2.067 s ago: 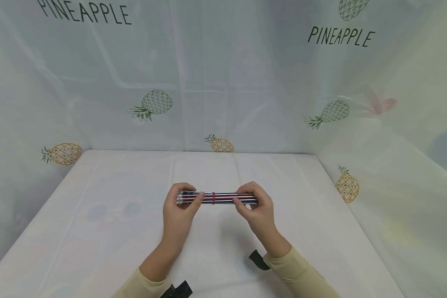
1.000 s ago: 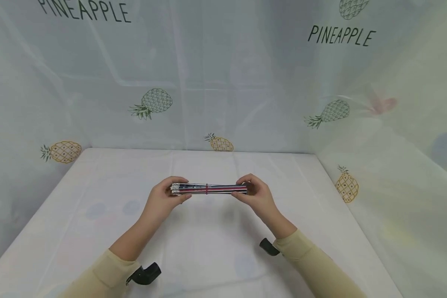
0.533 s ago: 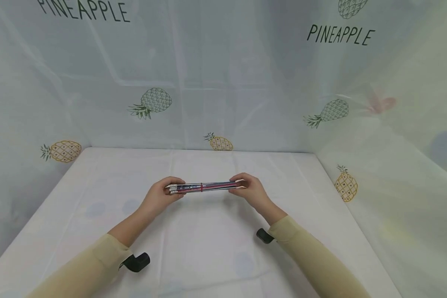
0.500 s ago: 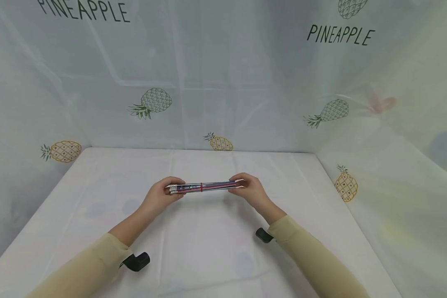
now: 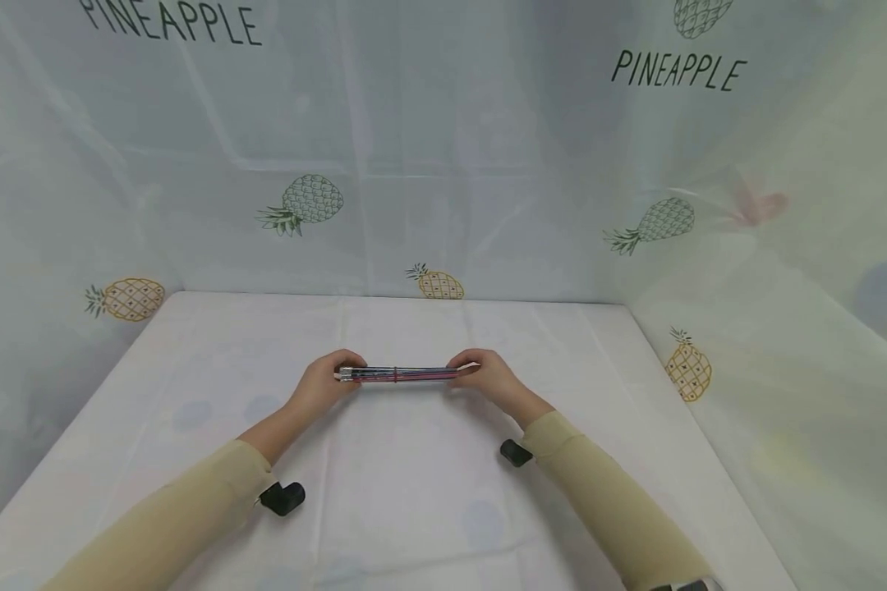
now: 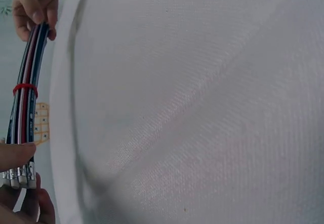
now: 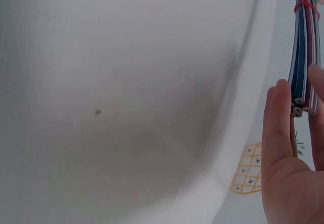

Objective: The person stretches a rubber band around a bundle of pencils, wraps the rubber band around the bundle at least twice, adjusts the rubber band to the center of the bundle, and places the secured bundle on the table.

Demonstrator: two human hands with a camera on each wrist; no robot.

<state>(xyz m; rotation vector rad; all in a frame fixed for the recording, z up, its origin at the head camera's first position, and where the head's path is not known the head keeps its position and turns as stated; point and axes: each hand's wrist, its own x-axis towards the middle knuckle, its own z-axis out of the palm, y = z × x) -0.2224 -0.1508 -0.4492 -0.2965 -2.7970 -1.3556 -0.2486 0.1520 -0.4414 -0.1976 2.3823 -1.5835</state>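
Observation:
In the head view a bundle of pencils (image 5: 421, 374) lies level from side to side, close over the white tabletop. A red rubber band (image 6: 25, 87) circles its middle. My left hand (image 5: 327, 379) pinches the eraser end, thumb on the near side; the white erasers (image 6: 31, 183) poke past the thumb in the left wrist view. At the other end my right hand (image 5: 492, 379) holds the flat, unsharpened ends (image 7: 297, 111) between thumb and fingers. The right wrist view shows those fingers nearly straight along the pencils.
A white cloth covers the table (image 5: 414, 492). Its back edge meets a hanging sheet (image 5: 443, 107) printed with pineapples, and another sheet rises along the right side. Black camera mounts (image 5: 282, 498) stick out from both sleeves.
Both hands have carried the pencil bundle farther away over the table and slightly left. Its brief tilt, right end higher, has levelled out. Both hands have kept hold of it.

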